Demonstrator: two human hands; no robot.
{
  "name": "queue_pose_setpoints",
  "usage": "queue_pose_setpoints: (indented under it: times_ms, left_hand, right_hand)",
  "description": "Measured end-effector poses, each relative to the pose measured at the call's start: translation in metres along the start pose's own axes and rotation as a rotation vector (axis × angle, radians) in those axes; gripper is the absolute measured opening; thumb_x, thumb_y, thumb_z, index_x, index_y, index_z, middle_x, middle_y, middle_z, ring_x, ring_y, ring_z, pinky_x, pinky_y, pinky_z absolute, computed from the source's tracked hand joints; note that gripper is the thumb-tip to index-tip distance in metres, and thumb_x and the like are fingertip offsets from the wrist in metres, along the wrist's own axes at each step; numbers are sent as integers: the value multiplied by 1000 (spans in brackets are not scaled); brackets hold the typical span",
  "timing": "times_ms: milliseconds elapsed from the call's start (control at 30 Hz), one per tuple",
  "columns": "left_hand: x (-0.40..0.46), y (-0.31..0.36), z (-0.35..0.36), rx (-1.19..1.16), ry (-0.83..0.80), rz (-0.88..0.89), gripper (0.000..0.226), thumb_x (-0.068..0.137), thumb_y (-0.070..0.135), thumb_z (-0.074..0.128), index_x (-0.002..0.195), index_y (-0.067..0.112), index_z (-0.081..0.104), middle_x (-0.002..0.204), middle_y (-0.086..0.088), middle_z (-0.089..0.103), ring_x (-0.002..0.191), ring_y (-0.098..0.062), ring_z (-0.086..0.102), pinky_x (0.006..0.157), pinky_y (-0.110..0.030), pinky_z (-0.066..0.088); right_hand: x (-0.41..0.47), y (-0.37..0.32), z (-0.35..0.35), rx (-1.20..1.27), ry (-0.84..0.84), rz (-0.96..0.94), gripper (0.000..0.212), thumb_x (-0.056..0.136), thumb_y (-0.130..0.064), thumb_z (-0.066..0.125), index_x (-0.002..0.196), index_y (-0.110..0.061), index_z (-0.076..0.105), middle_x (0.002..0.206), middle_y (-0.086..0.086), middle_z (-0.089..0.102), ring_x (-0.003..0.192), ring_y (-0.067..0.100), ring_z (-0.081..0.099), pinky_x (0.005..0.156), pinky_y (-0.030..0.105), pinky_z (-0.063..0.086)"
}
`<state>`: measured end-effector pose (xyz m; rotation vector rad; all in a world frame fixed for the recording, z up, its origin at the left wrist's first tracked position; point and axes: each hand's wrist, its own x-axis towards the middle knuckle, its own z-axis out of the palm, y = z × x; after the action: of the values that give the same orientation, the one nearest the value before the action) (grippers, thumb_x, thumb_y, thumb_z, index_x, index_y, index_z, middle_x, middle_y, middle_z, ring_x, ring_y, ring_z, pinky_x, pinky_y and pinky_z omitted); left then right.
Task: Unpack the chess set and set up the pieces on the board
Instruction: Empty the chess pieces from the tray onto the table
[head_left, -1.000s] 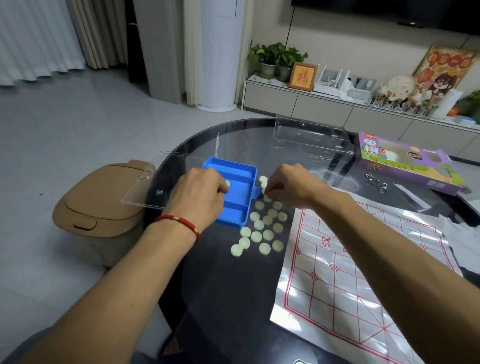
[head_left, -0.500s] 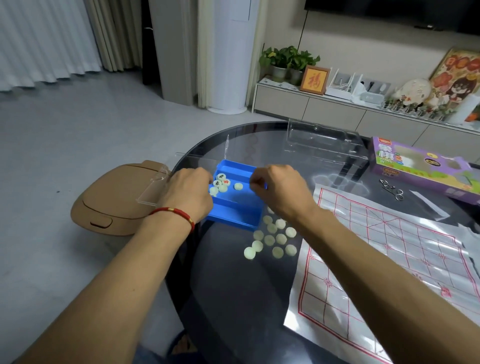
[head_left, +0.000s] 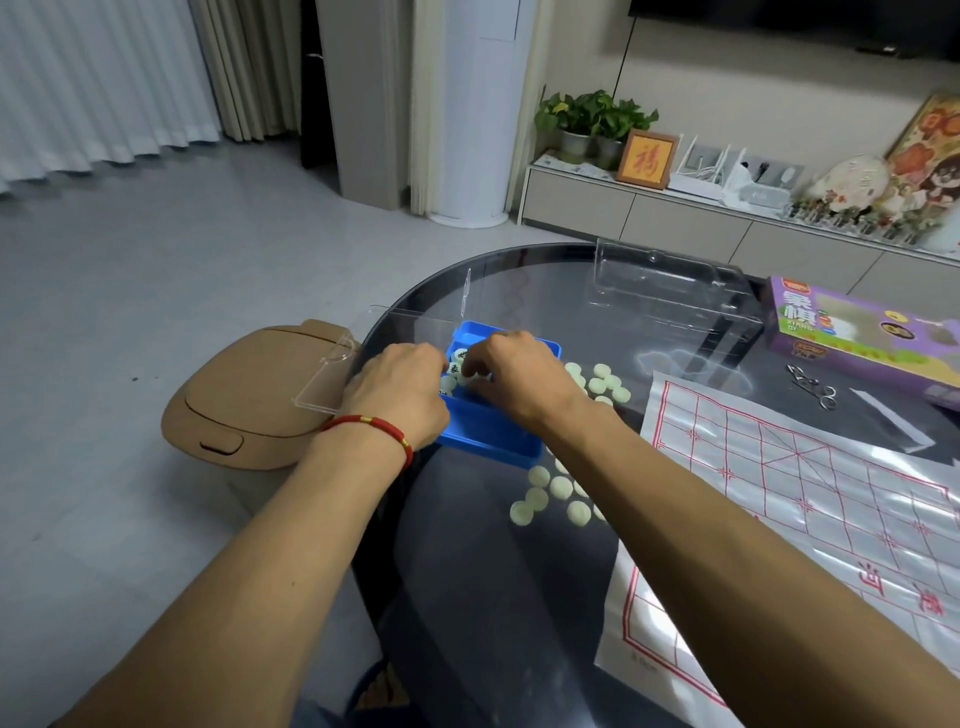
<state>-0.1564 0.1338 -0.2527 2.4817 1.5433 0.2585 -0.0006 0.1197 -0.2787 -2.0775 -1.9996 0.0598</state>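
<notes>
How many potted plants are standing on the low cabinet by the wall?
2. Both potted plants stand side by side at the left end of the low cabinet: the left pot, the right pot, just left of the framed picture.

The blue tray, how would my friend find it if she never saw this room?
Start at the round dark glass table, then look toward its far left edge, just left of the red-lined paper chess board. The blue tray sits there under both hands, with pale round chess pieces scattered beside it. It is the only bright blue thing on the table.
</notes>
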Motion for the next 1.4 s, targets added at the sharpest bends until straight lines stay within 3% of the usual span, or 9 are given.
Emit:
queue_pose_setpoints:
  times_ms: [100, 200, 367, 733, 933, 1100, 1400]
  left_hand:
    - [-1, 1, 0, 2, -8, -1, 35, 85, 13, 63, 119, 21, 66, 115, -6, 66, 106, -30, 63, 91, -42, 55]
    - [-1, 1, 1, 0, -18, -1, 38, 87, 14, 65, 124, 20, 64, 119, -6, 65, 108, -29, 62, 91, -42, 55]
    - [-2, 2, 2, -7, -24, 5, 41, 89, 16, 66, 129, 20, 61, 122, -6, 63, 111, -27, 60, 93, -41, 54]
    - [-5, 5, 2, -3, -18, -3, 45, 90, 18, 68, 134, 19, 58, 125, -7, 61, 112, -26, 59, 91, -38, 52]
    - [-5, 4, 3, -8, -21, 4, 47, 91, 17, 67, 136, 19, 57, 127, -7, 60, 114, -25, 58, 94, -38, 52]
    - [-5, 4, 2, -13, -31, 8, 49, 91, 19, 68, 138, 20, 55, 129, -7, 59, 115, -26, 58, 94, -39, 51]
    - [-6, 4, 1, -9, -31, 17, 50, 92, 21, 67, 140, 19, 54, 132, -8, 59, 116, -25, 58, 94, -38, 52]
  right_hand:
    - [2, -4, 0, -17, -19, 6, 5, 84, -21, 70, 82, -16, 71, 83, 5, 60, 78, 32, 61, 68, 40, 54]
    - [1, -3, -5, -45, -35, 24, 9, 83, -24, 74, 88, -17, 73, 88, 6, 69, 80, 29, 64, 68, 37, 55]
    - [-3, -2, -9, -86, -14, 18, 20, 85, -32, 74, 100, -19, 71, 100, 2, 64, 85, 26, 61, 65, 32, 41]
    - [2, -1, -18, -13, -155, 13, 14, 85, -20, 76, 98, -13, 76, 100, 8, 71, 90, 26, 65, 78, 36, 55]
    - [1, 5, -15, -22, -118, -26, 16, 83, -28, 78, 98, -24, 74, 97, -3, 57, 90, 22, 62, 73, 35, 52]
    - [-1, 11, -15, 17, -162, -45, 15, 88, -25, 75, 103, -22, 74, 102, -1, 67, 89, 18, 62, 74, 29, 51]
    - [-6, 14, -17, 14, -172, -63, 15, 93, -29, 70, 107, -23, 70, 103, -1, 69, 84, 14, 57, 70, 24, 42]
